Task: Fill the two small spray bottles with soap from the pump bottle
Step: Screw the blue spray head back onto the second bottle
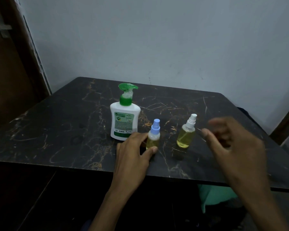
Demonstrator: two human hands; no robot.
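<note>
Blue-capped spray bottle (pixel 153 137) sits in left hand (pixel 133 152) grip.

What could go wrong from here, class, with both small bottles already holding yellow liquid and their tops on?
1. The left hand grips the blue-topped bottle low down; it may tip.
2. The blurred right hand is close to the white-topped bottle and could knock it over.
3. The pump bottle has foam at its nozzle, which may drip on the table.

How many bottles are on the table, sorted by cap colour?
Green cap: 1, the pump bottle
Blue cap: 1, a spray bottle held by the left hand
White cap: 1, a spray bottle
Total: 3
</note>
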